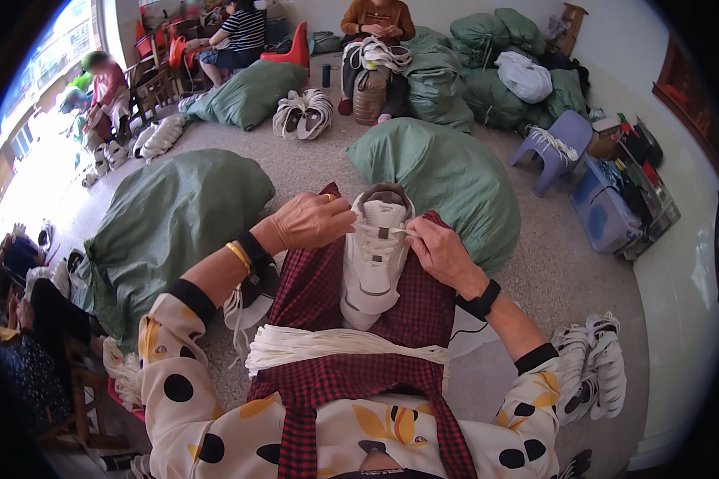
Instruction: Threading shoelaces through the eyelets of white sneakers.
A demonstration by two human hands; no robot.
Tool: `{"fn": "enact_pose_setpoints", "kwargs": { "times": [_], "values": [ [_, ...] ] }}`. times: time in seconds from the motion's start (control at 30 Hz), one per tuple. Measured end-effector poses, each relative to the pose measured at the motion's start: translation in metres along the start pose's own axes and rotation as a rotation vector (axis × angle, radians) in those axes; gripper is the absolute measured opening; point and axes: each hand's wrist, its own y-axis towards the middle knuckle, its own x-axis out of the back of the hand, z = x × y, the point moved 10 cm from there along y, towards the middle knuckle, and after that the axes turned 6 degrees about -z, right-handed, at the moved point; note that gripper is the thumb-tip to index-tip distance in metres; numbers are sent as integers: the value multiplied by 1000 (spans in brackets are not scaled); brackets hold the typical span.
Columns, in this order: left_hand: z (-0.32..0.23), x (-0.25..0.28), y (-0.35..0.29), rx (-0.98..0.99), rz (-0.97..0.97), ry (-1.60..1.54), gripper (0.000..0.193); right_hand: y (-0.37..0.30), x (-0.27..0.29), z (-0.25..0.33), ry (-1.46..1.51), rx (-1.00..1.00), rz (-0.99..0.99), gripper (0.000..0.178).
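Observation:
A white sneaker [373,267] lies between my knees on a red and black checked apron [315,291], its toe toward me and its opening away. White lace runs across its tongue through several rows. My right hand [446,254] pinches a white shoelace [402,232] at the shoe's right side, near the upper eyelets. On the other side, my left hand [311,221] is closed with its fingertips at the upper left edge of the shoe; what they hold is hidden. Across my lap lies a bundle of white shoelaces [343,350].
Large green sacks [180,223] [439,176] flank my knees. Another sneaker [257,297] is by my left leg. Strung shoes [591,363] lie on the floor at right. Beyond are a purple stool [555,148], a blue bin [603,203] and several seated people.

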Motion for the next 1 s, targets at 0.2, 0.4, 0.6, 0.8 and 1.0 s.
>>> {"fn": "enact_pose_setpoints", "kwargs": {
  "times": [0.2, 0.4, 0.6, 0.8, 1.0],
  "values": [
    [13, -2, -26, 1, -44, 86, 19, -12, 11, -9, -203, 125, -15, 9],
    [35, 9, -55, 161, -87, 49, 28, -15, 13, -12, -191, 123, -54, 14],
    [79, 69, -106, 281, -51, 151, 36, -19, 46, -27, -330, 134, 20, 12],
    [117, 187, -159, 462, -167, 312, 31, -35, 173, -65, -610, -13, 91, 19],
    [118, 245, -173, 520, -263, 458, 18, -56, 293, -65, -864, -87, 19, 14]
  ]
}}
